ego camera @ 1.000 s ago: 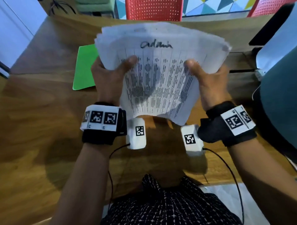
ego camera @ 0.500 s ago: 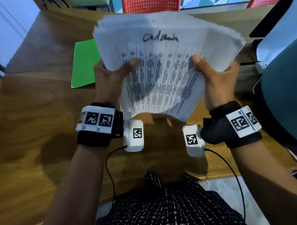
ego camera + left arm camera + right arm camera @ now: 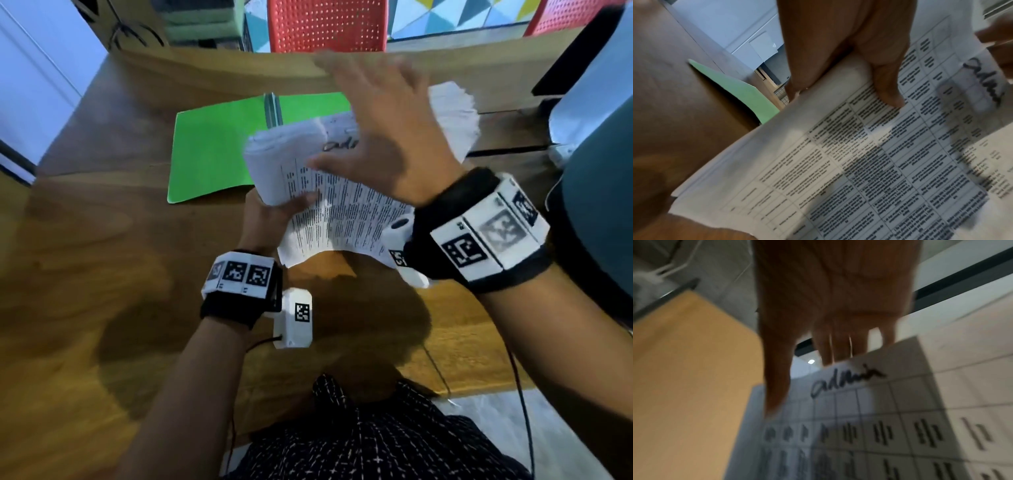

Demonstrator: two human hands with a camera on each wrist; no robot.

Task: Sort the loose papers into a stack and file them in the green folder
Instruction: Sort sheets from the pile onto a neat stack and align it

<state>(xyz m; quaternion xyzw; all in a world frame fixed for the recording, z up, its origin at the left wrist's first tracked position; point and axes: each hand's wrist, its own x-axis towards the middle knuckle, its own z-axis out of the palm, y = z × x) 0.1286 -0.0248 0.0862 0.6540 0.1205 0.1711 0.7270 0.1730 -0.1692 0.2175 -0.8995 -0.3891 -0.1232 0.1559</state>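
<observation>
Left hand (image 3: 270,214) grips paper stack (image 3: 342,219); right hand (image 3: 383,137) released, flat, probably tapping top edge. Square edges before reaching green folder (image 3: 219,154) beyond left hand.

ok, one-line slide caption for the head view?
Left hand grips the paper stack above the wooden table; right hand spread over it, open green folder behind.
</observation>
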